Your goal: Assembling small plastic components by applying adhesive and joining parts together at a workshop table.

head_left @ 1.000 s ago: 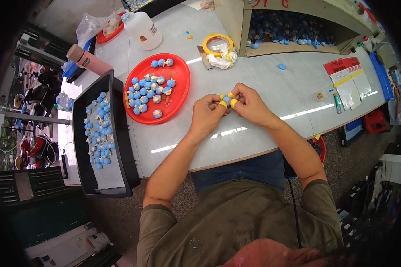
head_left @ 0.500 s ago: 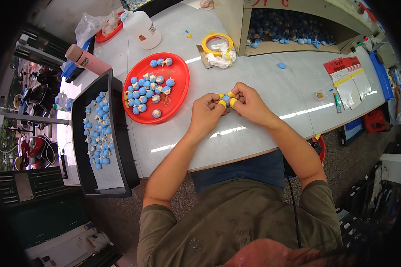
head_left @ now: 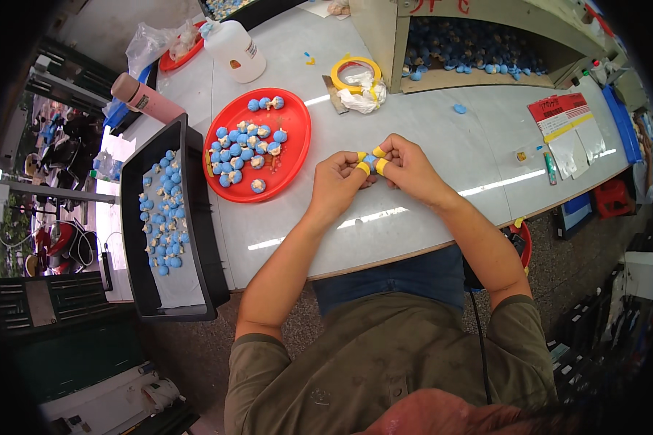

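Between my two hands, over the middle of the table, is a small blue ball-shaped piece [head_left: 371,162]. My left hand [head_left: 339,181] pinches it from the left, and my right hand [head_left: 408,171] pinches it from the right. Yellow tape wraps the thumb and index fingertips of both hands. To the left, a round red tray [head_left: 295,159] carries many similar blue balls with cream-coloured patches. Farther left, a black bin [head_left: 205,239] lined with pale paper holds more of them. My fingers hide much of the held piece.
A white jug [head_left: 233,52] and a pink bottle [head_left: 146,98] stand at the far left. A yellow tape roll [head_left: 336,75] lies beside crumpled white tissue [head_left: 364,100]. A box [head_left: 400,43] full of blue pieces is at the back. Red-and-white papers [head_left: 559,119] lie at right.
Both hands keep their pinch on the blue piece in nearly the same place. The whole view has shifted very slightly; nothing else has visibly moved.
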{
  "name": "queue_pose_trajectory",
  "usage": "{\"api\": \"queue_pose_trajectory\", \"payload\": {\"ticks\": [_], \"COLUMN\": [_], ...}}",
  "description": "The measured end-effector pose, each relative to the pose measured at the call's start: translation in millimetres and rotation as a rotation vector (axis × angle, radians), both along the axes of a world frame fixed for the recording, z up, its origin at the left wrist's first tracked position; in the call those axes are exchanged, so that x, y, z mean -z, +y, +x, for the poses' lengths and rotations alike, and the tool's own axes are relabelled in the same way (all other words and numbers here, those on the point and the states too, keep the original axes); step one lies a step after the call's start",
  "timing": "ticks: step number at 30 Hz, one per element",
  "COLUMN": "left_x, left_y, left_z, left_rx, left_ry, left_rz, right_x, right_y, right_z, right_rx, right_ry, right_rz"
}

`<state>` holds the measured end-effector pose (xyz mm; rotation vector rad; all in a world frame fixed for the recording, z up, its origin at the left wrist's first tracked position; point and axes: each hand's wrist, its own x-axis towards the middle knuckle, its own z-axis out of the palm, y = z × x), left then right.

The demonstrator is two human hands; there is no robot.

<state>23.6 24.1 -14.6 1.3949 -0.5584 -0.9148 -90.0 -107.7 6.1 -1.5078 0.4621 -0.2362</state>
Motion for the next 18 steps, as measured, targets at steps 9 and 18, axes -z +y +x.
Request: {"api": "queue_pose_trajectory", "payload": {"ticks": [9, 18], "left_x": [1, -5], "left_y": [5, -2], "left_z": [9, 13], "left_rx": [0.005, 0.008], "left_ry": [0.098, 0.173], "left_rz": [-0.026, -0.055], "right_x": [-95, -212], "right_y": [26, 47], "right_z": [-57, -115], "right_rx": [-0.285, -0.817], "right_ry": [-0.824, -1.108], "right_rz": [0.716, 0.807]}}
